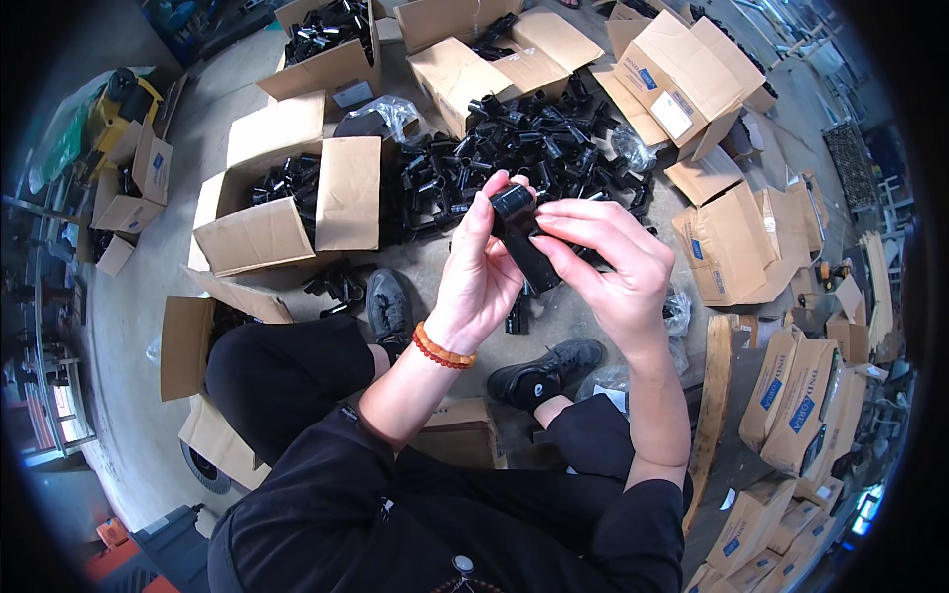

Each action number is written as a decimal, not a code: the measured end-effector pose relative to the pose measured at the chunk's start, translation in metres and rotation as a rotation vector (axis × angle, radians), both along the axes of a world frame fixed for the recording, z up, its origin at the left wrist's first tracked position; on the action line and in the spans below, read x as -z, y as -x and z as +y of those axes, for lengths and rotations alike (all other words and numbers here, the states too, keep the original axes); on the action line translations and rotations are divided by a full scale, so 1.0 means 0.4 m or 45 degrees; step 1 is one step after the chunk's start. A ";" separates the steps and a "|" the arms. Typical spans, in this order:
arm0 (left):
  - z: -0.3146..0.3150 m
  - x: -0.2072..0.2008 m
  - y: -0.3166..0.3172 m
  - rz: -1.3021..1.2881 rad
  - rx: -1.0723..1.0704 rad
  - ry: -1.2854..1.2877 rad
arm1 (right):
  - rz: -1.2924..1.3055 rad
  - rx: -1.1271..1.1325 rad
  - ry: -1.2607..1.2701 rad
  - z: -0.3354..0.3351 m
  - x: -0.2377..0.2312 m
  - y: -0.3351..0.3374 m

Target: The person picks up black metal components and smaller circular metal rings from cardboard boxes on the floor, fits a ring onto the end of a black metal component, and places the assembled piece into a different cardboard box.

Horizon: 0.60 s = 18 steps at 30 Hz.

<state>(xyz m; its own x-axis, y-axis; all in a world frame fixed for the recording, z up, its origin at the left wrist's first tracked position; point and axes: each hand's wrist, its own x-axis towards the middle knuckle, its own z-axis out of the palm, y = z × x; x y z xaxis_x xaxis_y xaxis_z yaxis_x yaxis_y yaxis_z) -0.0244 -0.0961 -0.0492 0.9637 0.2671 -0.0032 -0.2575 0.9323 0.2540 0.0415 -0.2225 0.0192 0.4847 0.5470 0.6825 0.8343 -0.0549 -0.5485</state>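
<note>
In front of my chest I hold a black pipe fitting (531,259), shiny, with a rounded collar at its upper end and a longer leg slanting down to the right. My left hand (481,259) has its thumb and fingers closed around the collar end. From the other side, my right hand (615,259) pinches the fitting near the collar with thumb and fingertips; whether a small piece sits between those fingertips is hidden. Beyond both hands, a large heap of similar black fittings (554,148) lies on the floor.
Open cardboard boxes with black fittings stand at left (351,193), far left (321,74) and beyond the heap (457,84). More cartons (732,247) are at right, beside a wooden plank (710,415). Clear plastic bags (633,148) lie around the heap. My shoes (554,368) flank loose fittings.
</note>
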 end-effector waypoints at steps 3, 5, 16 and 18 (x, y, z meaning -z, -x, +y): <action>0.007 -0.003 -0.004 0.056 -0.066 0.004 | -0.125 -0.003 0.154 -0.004 -0.010 -0.003; 0.013 -0.002 -0.012 0.123 -0.118 -0.039 | -0.001 0.052 0.143 0.003 0.000 0.012; 0.023 -0.026 -0.005 0.210 -0.296 -0.180 | 0.570 -0.005 -0.068 0.037 0.086 0.041; 0.020 -0.033 -0.006 0.193 -0.316 -0.270 | 0.808 -0.110 -0.141 0.020 0.078 0.027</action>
<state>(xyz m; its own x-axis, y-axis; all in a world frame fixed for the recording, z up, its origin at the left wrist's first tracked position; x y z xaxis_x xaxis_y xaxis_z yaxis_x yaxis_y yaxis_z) -0.0222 -0.0883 -0.0361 0.8622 0.5029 -0.0610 -0.4139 0.7688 0.4875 0.0308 -0.2144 -0.0119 0.7699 0.5445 0.3329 0.3453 0.0832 -0.9348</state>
